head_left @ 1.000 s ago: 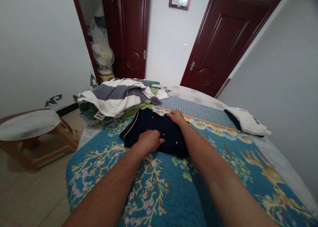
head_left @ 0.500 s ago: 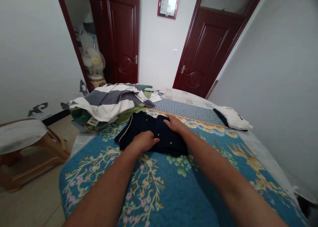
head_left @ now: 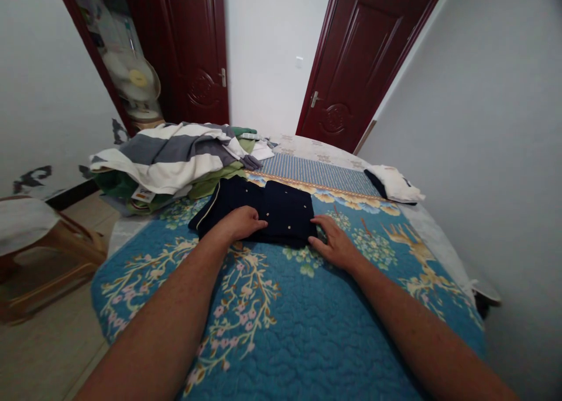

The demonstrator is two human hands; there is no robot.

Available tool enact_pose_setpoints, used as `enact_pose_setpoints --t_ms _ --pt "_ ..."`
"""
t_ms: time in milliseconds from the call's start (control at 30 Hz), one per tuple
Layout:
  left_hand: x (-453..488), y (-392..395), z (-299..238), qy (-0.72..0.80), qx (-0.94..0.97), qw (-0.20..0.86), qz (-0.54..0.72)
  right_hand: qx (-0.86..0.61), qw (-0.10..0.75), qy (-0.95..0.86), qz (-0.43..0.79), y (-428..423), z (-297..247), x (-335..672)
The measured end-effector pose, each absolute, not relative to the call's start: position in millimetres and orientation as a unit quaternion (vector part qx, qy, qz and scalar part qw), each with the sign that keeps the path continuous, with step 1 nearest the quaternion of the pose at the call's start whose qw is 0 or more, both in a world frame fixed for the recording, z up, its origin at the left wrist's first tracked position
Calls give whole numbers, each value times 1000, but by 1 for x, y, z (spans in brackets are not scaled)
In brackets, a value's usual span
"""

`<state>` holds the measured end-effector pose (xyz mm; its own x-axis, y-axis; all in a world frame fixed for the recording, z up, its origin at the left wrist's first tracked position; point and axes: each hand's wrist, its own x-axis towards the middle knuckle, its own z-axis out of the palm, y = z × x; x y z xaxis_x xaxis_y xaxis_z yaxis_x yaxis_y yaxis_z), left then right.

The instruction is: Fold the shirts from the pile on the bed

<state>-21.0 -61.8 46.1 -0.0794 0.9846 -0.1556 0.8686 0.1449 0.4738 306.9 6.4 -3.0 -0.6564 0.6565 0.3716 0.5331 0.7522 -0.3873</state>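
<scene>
A folded navy garment (head_left: 287,205) with small pale dots and a light-piped edge at its left lies on the blue quilted cover. My left hand (head_left: 243,222) rests on its near left part, fingers curled together against the cloth and thumb pointing right. What its fingertips grip is partly hidden. At the garment's right edge is my right hand (head_left: 336,244), open, with thumb and fingers apart and the tips at the fold.
Behind to the left lies a heap of clothes (head_left: 175,155), with a grey-and-white striped piece on top. A folded white and dark garment (head_left: 395,184) sits at the far right. A stool (head_left: 57,243) stands left of the floral cover (head_left: 307,325); a wall runs along the right.
My right hand has moved from the garment's top right and down to its right edge. The right part now lies flatter and squarer. My left hand stays on the cloth; the view has tilted down.
</scene>
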Motion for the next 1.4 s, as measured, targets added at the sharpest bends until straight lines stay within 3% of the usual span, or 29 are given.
enact_pose_setpoints --t_ms 200,433,700,1033,1267,1400 --pt "1 -70 55 641 740 99 176 -322 224 -916 89 -3 12 303" --pt "58 -72 47 545 831 -11 113 -360 203 -909 48 -2 11 299" --pt "75 -61 39 576 810 -56 88 -396 184 -899 26 -4 17 293" --pt "62 -57 38 584 791 89 159 -389 117 -913 -19 -7 20 292" --pt "73 -58 39 607 786 -67 98 -401 127 -907 3 -10 23 289" --pt "81 -59 35 609 787 -71 67 -392 118 -912 12 -8 24 289"
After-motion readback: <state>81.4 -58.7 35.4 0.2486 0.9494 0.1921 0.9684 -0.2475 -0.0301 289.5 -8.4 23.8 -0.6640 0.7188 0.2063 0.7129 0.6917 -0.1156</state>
